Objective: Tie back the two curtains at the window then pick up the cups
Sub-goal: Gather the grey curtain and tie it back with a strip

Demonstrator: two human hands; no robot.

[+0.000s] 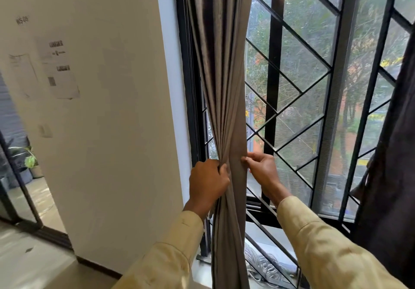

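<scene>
The grey curtain point(221, 86) hangs at the left side of the window point(314, 86), its long axis running straight up and down, gathered into tight vertical folds that pinch to a waist at hand height. The left hand point(207, 182) has its grip closed around the bunched folds from the wall side. The right hand point(261, 169) pinches the curtain's window-side edge between thumb and fingers, just beside the left. Both sleeves point(325, 243) are pale yellow. The white wall point(112, 131) crowds the curtain's left edge; to its right the black diamond grille point(292, 75) stands bare and open. A second, darker curtain point(390, 176) hangs at the far right edge, well apart. No cups are in sight.
</scene>
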